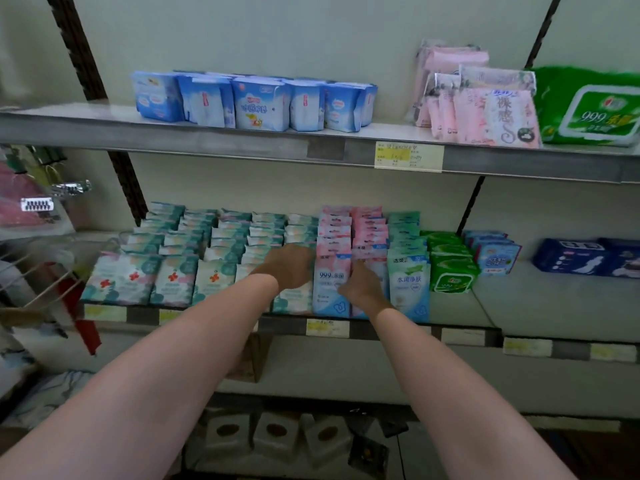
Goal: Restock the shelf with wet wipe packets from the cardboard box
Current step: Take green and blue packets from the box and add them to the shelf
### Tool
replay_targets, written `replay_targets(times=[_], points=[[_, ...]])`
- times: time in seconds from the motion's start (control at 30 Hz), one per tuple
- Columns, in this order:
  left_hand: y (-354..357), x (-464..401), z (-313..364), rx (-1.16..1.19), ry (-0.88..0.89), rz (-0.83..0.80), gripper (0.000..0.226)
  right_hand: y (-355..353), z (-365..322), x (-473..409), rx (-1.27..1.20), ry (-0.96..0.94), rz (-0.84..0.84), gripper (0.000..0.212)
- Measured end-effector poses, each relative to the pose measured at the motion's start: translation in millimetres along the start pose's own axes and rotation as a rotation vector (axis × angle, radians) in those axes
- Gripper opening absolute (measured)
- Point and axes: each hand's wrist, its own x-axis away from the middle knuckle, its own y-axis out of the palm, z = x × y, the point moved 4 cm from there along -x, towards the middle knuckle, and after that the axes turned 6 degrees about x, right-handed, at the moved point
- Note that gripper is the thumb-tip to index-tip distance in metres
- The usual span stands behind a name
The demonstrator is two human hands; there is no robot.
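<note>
Fingers of both hands — left hand [289, 266], right hand [363, 285] — curl into the front wipe packets [330, 285], grip unclear.

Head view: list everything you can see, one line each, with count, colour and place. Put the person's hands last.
Teal-and-white wipe packets: several rows, middle shelf left.
Pink-and-blue wipe packets: two rows, middle shelf centre.
Green-and-blue wipe packets: one row, right of the pink rows.
Green packs: a few, middle shelf, further right.
Dark blue packs: about two, middle shelf far right.
Light blue packs: a group, top shelf.
Pink packs: a group, top shelf right.
Large green pack: one, top shelf far right.
Price labels: several, yellow, shelf edges.
Left hand: on the packets, grip unclear.
Right hand: at the pink rows, grip unclear.
</note>
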Motion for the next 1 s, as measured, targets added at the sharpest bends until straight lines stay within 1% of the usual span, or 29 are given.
replay_targets(times=[0.1, 0.17, 0.27, 0.33, 0.4, 0.5, 0.63, 0.7, 0.8, 0.87, 0.9, 1.0], points=[[-1.6, 11.6, -12.1, 0.002, 0.023, -0.036, 0.024, 3.7, -3.1, 17.2, 0.018, 0.077, 0.09, 0.042], [-0.9, 19.5, -19.9, -0.005, 0.031, -0.052, 0.024, 4.2, -7.0, 27.9, 0.066, 0.119, 0.113, 0.043], [2.4, 29.6, -28.9, -0.033, 0.044, -0.062, 0.024, 7.9, -14.3, 43.8, 0.088, 0.156, 0.099, 0.046], [3.1, 35.3, -31.1, -0.038, 0.044, -0.072, 0.025, 12.5, -18.9, 50.0, 0.092, 0.142, 0.053, 0.047], [2.0, 45.8, -36.6, -0.036, 0.039, -0.079, 0.026, 18.6, -31.1, 60.1, 0.081, 0.119, 0.03, 0.039], [2.4, 63.4, -47.8, -0.038, 0.02, -0.076, 0.017, 30.3, -56.1, 75.6, 0.083, 0.089, 0.028, 0.026], [4.4, 95.2, -78.7, -0.029, -0.065, -0.093, 0.026, 61.2, -90.7, 95.3, 0.11, 0.09, -0.011, 0.025], [7.3, 113.2, -100.9, -0.033, -0.111, -0.104, 0.025, 80.5, -108.8, 104.2, 0.12, 0.077, -0.03, 0.025], [16.9, 144.3, -138.4, -0.009, -0.158, -0.113, 0.018, 118.9, -135.8, 119.7, 0.136, 0.056, -0.113, 0.02], [24.3, 171.1, -165.5, 0.032, -0.202, -0.095, 0.008, 150.3, -155.3, 130.6, 0.149, -0.012, -0.167, 0.015], [27.9, 186.3, -179.3, 0.051, -0.235, -0.085, 0.007, 166.2, -165.1, 137.3, 0.157, -0.056, -0.194, 0.014], [42.2, 232.7, -224.7, 0.117, -0.368, -0.089, 0.013, 216.7, -193.4, 158.2, 0.172, -0.175, -0.321, 0.019]])
